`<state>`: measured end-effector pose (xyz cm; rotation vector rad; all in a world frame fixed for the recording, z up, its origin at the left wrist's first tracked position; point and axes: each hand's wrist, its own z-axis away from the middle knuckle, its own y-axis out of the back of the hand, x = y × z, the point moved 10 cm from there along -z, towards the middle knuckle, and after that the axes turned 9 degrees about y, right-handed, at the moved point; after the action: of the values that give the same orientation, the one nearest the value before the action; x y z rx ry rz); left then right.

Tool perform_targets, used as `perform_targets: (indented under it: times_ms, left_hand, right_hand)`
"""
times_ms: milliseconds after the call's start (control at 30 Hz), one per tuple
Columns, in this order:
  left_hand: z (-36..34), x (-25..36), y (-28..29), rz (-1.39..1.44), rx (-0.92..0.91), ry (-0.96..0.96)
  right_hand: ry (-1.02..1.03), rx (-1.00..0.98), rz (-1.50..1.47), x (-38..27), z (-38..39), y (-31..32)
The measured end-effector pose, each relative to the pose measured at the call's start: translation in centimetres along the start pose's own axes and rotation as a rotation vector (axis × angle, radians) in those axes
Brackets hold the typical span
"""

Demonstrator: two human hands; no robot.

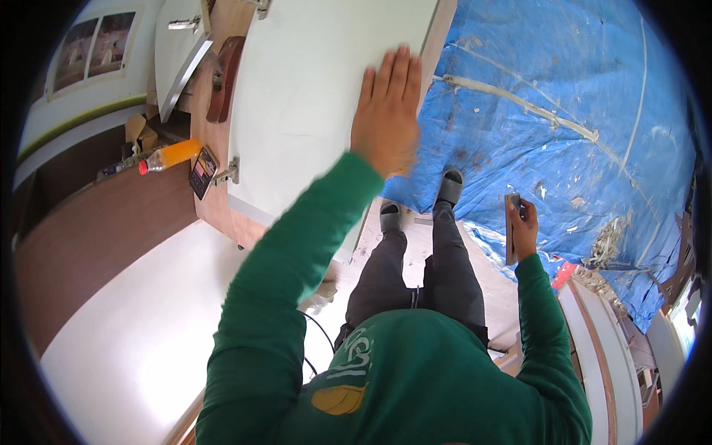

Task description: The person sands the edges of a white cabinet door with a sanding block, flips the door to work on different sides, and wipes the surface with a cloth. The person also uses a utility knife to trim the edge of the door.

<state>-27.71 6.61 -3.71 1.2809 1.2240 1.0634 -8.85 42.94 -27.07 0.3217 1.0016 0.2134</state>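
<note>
My left hand point(386, 119), slightly blurred, reaches over the white door panel point(304, 96) near its right edge. Its fingers are stretched out flat and it holds nothing; the palm appears to lie on the surface. Metal hinges point(231, 172) show along the panel's left side. Down to the right, beside my leg, my right hand point(525, 226) is closed around a narrow rectangular block point(512, 230) with grey and brownish faces. The block is held upright, away from the panel, and its exact kind cannot be made out.
A blue tarp point(534, 141) with debris covers the floor at right. Left of the panel are a dark red wooden tool point(225, 80), an orange bottle point(170, 156) with a red cap and a dark device with buttons point(202, 172). Another hinged door point(178, 59) stands at the upper left.
</note>
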Motion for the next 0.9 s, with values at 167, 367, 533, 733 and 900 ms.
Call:
perform_targets:
  times_ms: [167, 367, 533, 733, 900]
  left_hand:
    - [12.8, -1.5, 1.5, 0.087, -0.162, 0.02]
    - [22.6, -3.8, 3.0, 0.211, -0.29, 0.084]
    - [30.9, -3.5, 3.5, 0.22, -0.413, -0.01]
    - [43.2, -7.0, 5.5, 0.589, -0.708, -0.016]
    - [58.9, -15.4, -1.3, 0.602, -0.699, 0.403]
  right_hand:
    - [0.024, -0.05, -0.049, -2.0, -1.2, -0.5]
    - [0.145, -0.061, 0.137, -6.0, -0.4, -0.4]
    - [0.203, -0.055, 0.223, -7.7, 3.3, 0.2]
    - [-0.013, -0.309, 0.512, -0.1, 9.4, 2.5]
    - [-0.024, -0.59, 0.923, 1.2, 16.2, 3.2]
